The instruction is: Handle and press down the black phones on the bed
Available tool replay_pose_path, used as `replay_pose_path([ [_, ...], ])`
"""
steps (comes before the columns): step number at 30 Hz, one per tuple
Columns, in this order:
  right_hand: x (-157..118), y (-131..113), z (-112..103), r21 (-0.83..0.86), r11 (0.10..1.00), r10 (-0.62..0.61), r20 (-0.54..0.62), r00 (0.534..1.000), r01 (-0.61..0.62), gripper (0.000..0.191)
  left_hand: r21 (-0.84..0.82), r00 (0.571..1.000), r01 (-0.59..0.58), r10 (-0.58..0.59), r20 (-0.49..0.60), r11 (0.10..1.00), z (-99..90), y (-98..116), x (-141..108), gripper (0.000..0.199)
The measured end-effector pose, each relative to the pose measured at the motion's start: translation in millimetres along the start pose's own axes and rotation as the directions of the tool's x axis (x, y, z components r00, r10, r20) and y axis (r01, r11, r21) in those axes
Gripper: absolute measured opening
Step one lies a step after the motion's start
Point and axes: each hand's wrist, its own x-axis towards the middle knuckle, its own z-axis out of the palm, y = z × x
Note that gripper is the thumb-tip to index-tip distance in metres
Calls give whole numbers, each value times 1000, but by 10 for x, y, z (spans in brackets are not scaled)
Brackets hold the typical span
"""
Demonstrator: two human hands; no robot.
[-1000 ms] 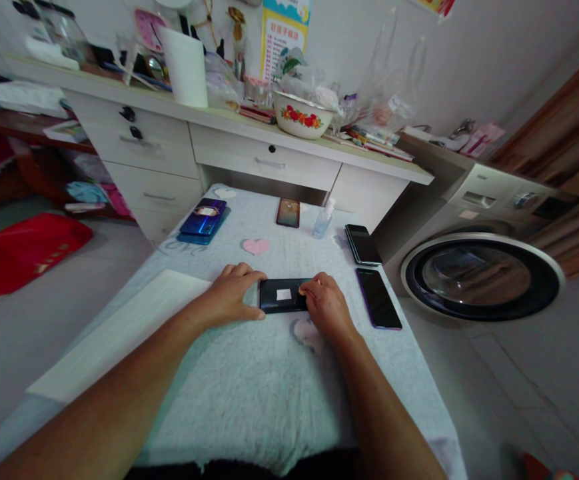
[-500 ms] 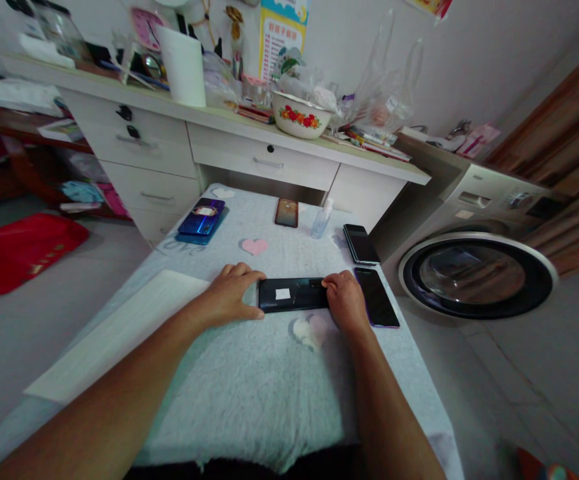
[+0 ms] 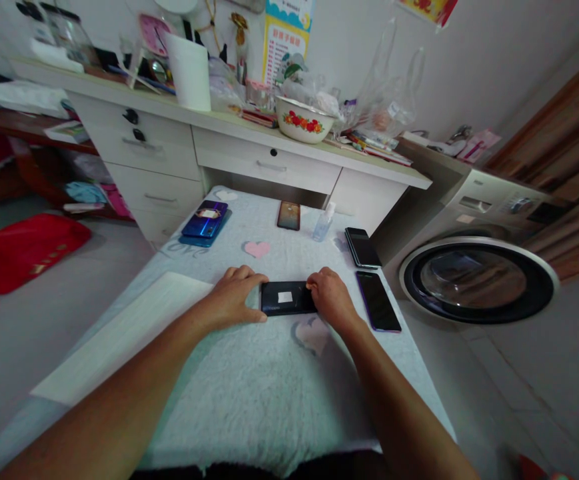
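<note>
A black phone [image 3: 287, 305] with a small white label lies back up on the cloth-covered table, long side across. My left hand [image 3: 236, 297] grips its left end between thumb and fingers. Over the phone's right end is my right hand [image 3: 330, 295], fingers bent together at the upper right part; what they pinch, if anything, is too small to make out. Just right of that hand, a phone with a purple edge [image 3: 378, 301] rests screen up.
Stacked blue phones [image 3: 205, 222] sit at the back left, a brown phone [image 3: 288, 215] and a spray bottle [image 3: 323, 223] at the back, dark stacked phones [image 3: 362, 247] at the right. A white strip [image 3: 124, 337] lies left. Behind stands a desk [image 3: 269, 167]; a washing machine [image 3: 474, 247] is at the right.
My right hand has slid left over the phone's right end, covering more of it. My left hand keeps its grip. The whole view has shifted slightly.
</note>
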Motion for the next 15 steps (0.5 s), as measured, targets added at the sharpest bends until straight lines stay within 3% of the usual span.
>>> replay_pose_path([
  [4,52,-189,42,-18,995,-93,45,995,94,23,-14,1000,10,-10,-3,1000,-1,6,-7,69],
  [8,61,-273,129,-26,991,-134,-14,991,134,24,-11,1000,18,-18,-2,1000,0,8,-11,71],
  [15,52,-108,164,-15,998,-63,-80,995,62,27,4,1000,9,-9,1,1000,-6,12,-7,69],
])
